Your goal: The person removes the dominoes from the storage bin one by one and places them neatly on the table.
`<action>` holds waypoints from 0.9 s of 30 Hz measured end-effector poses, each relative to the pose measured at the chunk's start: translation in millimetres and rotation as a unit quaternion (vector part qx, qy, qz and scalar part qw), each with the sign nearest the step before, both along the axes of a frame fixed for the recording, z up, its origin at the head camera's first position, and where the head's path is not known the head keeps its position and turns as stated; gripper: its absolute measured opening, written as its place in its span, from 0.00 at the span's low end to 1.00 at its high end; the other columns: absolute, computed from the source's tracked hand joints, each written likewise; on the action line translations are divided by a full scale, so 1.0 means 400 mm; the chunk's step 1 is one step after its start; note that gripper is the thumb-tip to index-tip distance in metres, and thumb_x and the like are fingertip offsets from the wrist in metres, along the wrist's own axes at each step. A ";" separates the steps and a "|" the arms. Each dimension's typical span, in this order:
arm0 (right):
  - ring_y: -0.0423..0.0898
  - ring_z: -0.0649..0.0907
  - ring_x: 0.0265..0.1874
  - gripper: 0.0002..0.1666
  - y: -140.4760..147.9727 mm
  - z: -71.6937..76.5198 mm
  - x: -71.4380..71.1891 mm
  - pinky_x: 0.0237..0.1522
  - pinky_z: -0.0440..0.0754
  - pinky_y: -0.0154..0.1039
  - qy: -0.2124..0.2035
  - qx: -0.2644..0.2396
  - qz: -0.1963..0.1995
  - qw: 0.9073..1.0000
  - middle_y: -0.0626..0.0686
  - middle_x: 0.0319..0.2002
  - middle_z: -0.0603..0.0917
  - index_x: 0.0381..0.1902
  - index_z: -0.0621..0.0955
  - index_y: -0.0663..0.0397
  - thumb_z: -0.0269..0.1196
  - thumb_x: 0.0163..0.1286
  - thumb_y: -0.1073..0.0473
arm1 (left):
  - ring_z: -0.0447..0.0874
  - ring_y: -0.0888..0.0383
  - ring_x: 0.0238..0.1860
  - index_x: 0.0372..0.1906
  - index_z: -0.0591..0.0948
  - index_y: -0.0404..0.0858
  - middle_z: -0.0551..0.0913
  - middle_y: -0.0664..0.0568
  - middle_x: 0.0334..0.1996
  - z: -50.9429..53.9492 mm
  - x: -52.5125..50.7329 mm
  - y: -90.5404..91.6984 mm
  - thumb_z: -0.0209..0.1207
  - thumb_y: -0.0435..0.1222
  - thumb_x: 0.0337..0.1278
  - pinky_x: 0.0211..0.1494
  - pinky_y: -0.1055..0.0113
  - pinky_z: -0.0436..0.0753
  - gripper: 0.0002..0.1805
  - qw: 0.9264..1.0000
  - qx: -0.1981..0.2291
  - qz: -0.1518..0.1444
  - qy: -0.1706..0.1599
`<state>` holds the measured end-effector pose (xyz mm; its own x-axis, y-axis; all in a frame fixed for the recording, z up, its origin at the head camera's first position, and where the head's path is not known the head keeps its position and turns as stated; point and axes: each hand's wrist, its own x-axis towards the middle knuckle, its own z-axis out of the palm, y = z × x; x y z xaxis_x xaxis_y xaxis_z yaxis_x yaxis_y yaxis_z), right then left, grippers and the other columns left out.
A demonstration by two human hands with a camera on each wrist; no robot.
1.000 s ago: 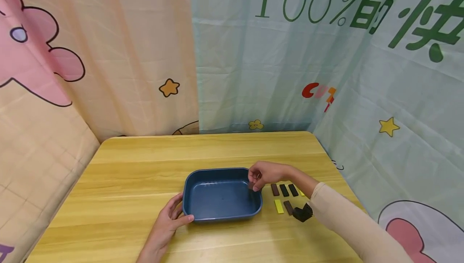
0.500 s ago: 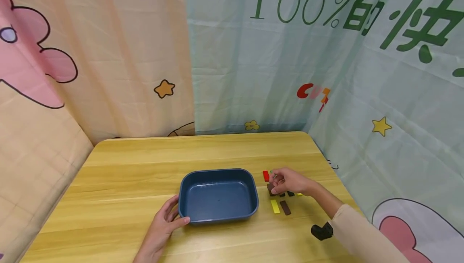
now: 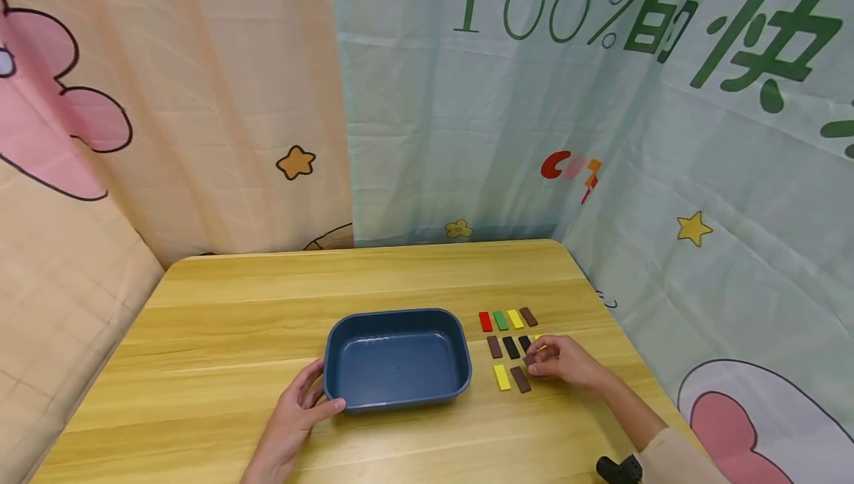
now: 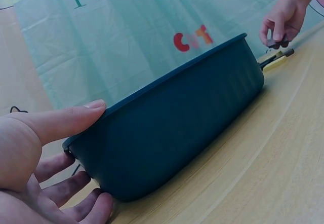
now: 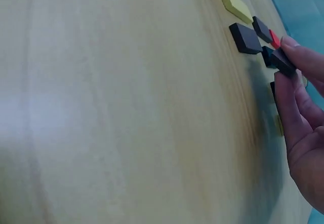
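A blue rectangular basin (image 3: 400,373) stands on the table. My left hand (image 3: 287,417) grips its left end, thumb over the rim and fingers against the outer wall in the left wrist view. To the right of the basin, my right hand (image 3: 567,362) pinches a dark brown flat block (image 5: 282,62) between thumb and fingertips, just over the third row of blocks. In that row lie a yellow block (image 3: 502,377) and a brown block (image 3: 520,379). Behind them are a brown block (image 3: 494,347), a black block (image 3: 511,347) and others partly covered by the hand.
The farthest row has a red block (image 3: 485,322), a green block (image 3: 500,320), a yellow block (image 3: 515,319) and a brown block (image 3: 528,316). Printed curtains (image 3: 427,98) hang behind the wooden table (image 3: 233,321). A black device (image 3: 619,471) sits at the right wrist.
My right hand has moved from the basin's right rim out to the right and toward the near row, carrying the brown block. The left hand keeps its hold on the basin.
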<state>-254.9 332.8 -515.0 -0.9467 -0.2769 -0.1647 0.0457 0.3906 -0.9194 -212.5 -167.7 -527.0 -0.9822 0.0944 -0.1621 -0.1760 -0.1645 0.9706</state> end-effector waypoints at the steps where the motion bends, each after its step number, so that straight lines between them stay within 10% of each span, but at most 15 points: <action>1: 0.50 0.83 0.34 0.16 0.001 -0.005 0.003 0.37 0.87 0.37 -0.001 0.001 -0.001 1.000 0.55 0.35 0.83 0.47 0.80 0.68 0.72 0.67 0.66 | 0.63 0.40 0.73 0.78 0.60 0.30 0.60 0.36 0.77 0.000 0.002 -0.001 0.68 0.22 0.58 0.57 0.74 0.79 0.45 1.000 -0.002 0.002 0.000; 12: 0.41 0.82 0.27 0.13 0.011 -0.023 0.022 0.29 0.82 0.35 0.127 0.186 0.000 0.974 0.45 0.28 0.84 0.40 0.88 0.61 0.76 0.63 0.58 | 0.64 0.40 0.73 0.78 0.60 0.30 0.61 0.35 0.77 -0.006 -0.005 0.000 0.69 0.23 0.58 0.57 0.73 0.79 0.45 1.000 -0.005 0.001 0.001; 22: 0.43 0.80 0.23 0.17 0.012 0.001 0.035 0.25 0.78 0.36 0.123 0.229 -0.035 0.965 0.44 0.25 0.83 0.43 0.86 0.60 0.77 0.62 0.57 | 0.62 0.38 0.73 0.79 0.59 0.32 0.60 0.35 0.77 -0.015 -0.003 0.004 0.68 0.24 0.60 0.56 0.74 0.79 0.45 1.000 0.004 0.002 0.001; 27: 0.43 0.80 0.25 0.13 -0.020 0.039 0.009 0.25 0.79 0.37 0.158 0.249 -0.087 0.952 0.44 0.26 0.82 0.43 0.87 0.59 0.75 0.65 0.58 | 0.55 0.38 0.76 0.82 0.52 0.36 0.55 0.40 0.79 0.029 -0.011 -0.025 0.63 0.27 0.68 0.58 0.76 0.77 0.44 0.999 0.012 0.002 0.032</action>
